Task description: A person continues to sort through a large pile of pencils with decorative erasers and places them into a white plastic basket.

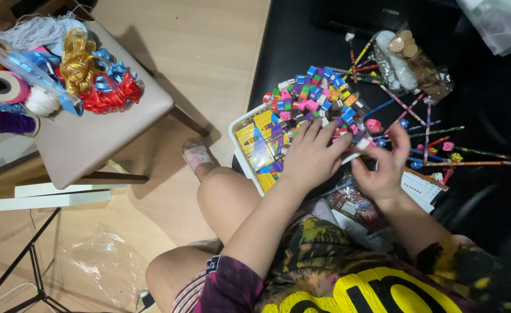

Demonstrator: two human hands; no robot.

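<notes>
Over white basket (pixel 239 128): left hand (pixel 310 155) flat, fingers spread on crayon boxes (pixel 262 142); right hand (pixel 385 168) pinches small white piece (pixel 362 143) beside coloured erasers (pixel 313 95), pencils (pixel 435 152).

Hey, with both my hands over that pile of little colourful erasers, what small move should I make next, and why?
Probably lift the right hand slightly. It seems to pinch something small and pale beside the left hand, which lies flat on the colourful eraser pile in the white tray; raising it clears the loose patterned pencils.
</notes>
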